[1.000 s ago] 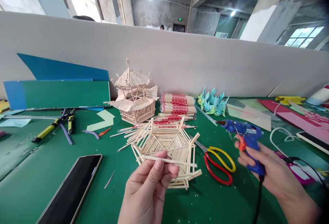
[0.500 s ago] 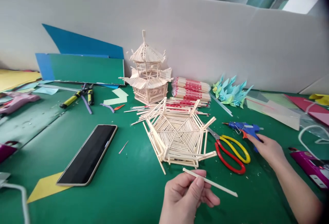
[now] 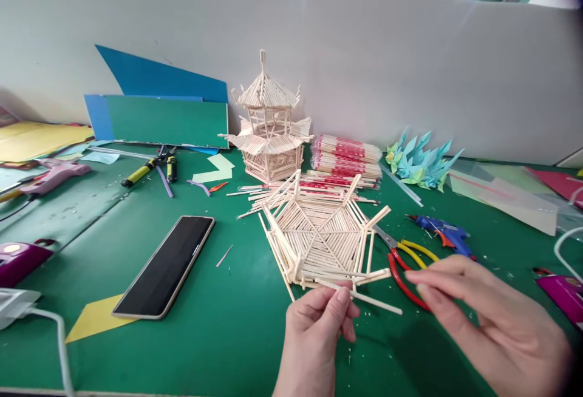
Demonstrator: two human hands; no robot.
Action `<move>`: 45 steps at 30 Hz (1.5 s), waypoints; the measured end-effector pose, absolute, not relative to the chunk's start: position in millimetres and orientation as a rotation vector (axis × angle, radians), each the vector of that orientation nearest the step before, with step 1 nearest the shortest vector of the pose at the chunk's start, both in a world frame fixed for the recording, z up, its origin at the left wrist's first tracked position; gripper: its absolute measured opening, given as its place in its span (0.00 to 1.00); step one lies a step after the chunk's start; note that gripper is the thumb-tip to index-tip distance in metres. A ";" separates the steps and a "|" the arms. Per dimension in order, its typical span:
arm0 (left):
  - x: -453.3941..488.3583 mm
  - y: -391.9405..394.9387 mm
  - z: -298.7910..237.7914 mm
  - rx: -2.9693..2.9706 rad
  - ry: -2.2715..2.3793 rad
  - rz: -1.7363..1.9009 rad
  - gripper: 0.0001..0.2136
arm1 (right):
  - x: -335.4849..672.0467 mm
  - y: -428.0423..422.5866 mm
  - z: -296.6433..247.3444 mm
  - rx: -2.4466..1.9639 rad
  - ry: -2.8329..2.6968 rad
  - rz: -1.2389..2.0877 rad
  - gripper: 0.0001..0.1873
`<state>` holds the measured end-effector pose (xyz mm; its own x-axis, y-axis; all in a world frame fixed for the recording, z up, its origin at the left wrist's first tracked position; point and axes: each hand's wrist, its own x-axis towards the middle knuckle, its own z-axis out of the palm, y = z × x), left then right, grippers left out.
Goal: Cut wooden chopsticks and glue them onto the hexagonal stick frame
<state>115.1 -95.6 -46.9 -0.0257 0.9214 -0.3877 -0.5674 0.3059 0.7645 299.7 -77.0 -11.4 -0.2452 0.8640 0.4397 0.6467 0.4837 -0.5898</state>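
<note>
Between the thumb and fingers of my left hand (image 3: pixel 319 324) is a thin wooden stick (image 3: pixel 378 303), slanting down to the right. It is close to the near edge of a six-sided stick frame (image 3: pixel 319 233), whose base is filled with sticks in triangular sections. My right hand (image 3: pixel 487 318) is in the air at the right with nothing in it, thumb and index fingertips slightly apart. Beneath its fingertips, scissors (image 3: pixel 405 275) with red and yellow handles lie partly covered. A blue glue gun (image 3: pixel 441 233) with an orange trigger rests on the table beyond that hand.
A stick pagoda (image 3: pixel 268 124) stands at the back beside bundled sticks (image 3: pixel 346 157), with loose sticks in front. Blue-green folded paper (image 3: pixel 423 160) is farther right. A phone (image 3: pixel 166 266) lies left, below a pink glue gun (image 3: pixel 57 175) and yellow-black pliers (image 3: pixel 141 172).
My right hand has let go of the blue glue gun and come left toward the stick. My left hand has moved the stick slightly up and left, nearer the frame.
</note>
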 end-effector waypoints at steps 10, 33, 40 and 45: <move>105.4 -104.5 -40.3 0.427 1.037 1.289 0.13 | 235.1 -60.9 11.1 -0.960 -2.581 0.044 0.09; 54.5 -98.0 -64.2 1.381 1.489 1.771 0.19 | 227.1 -43.7 16.4 -1.144 -2.617 -0.044 0.09; 53.2 -80.4 -63.3 1.937 1.747 1.619 0.20 | 224.1 -44.7 17.4 -1.129 -2.616 -0.044 0.11; 50.2 -73.1 -61.1 2.165 1.800 1.534 0.18 | 224.2 -42.7 16.4 -1.171 -2.625 0.040 0.08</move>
